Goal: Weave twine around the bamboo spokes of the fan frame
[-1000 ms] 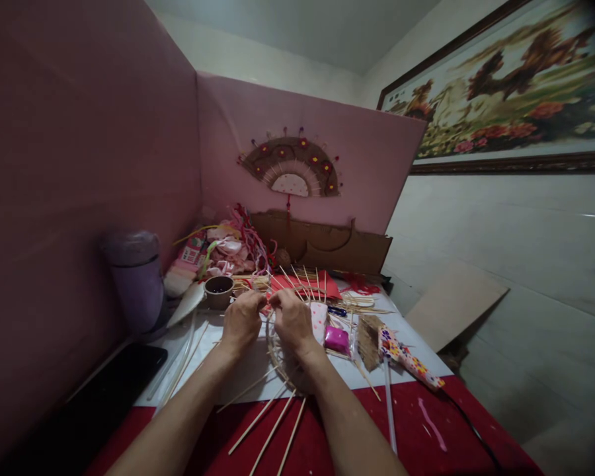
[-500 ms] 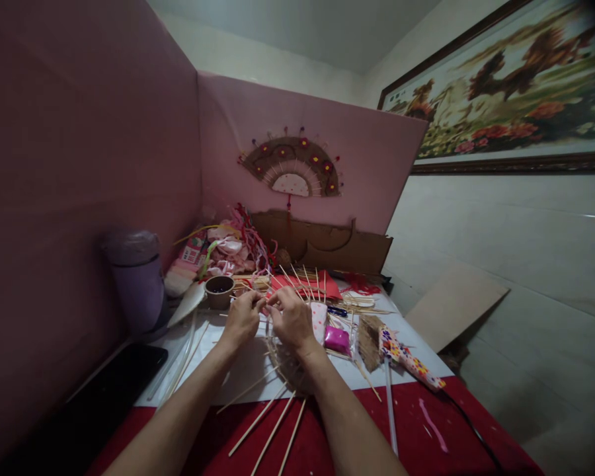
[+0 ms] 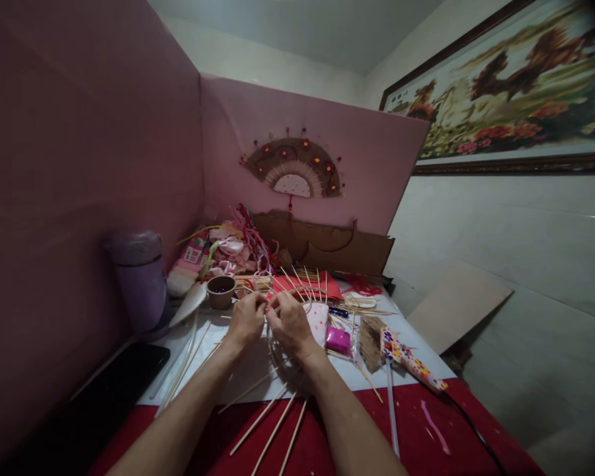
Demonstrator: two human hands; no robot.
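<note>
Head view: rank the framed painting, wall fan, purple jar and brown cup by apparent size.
1. Framed painting, largest by far.
2. Wall fan and purple jar: they look about alike, and the fan hangs farther back, so I won't rank them.
3. Brown cup, smallest.

Table (image 3: 446,423): red cover, white sheet (image 3: 213,330) over the far half. On the sheet: round stick frame (image 3: 277,360) at centre, brown cup (image 3: 221,291), magenta block (image 3: 338,340), floral glue gun (image 3: 411,362), red paper (image 3: 327,285). Left edge: purple lidded container (image 3: 137,281), black slab (image 3: 114,390). Loose sticks (image 3: 272,430) run from sheet onto red cover
</note>
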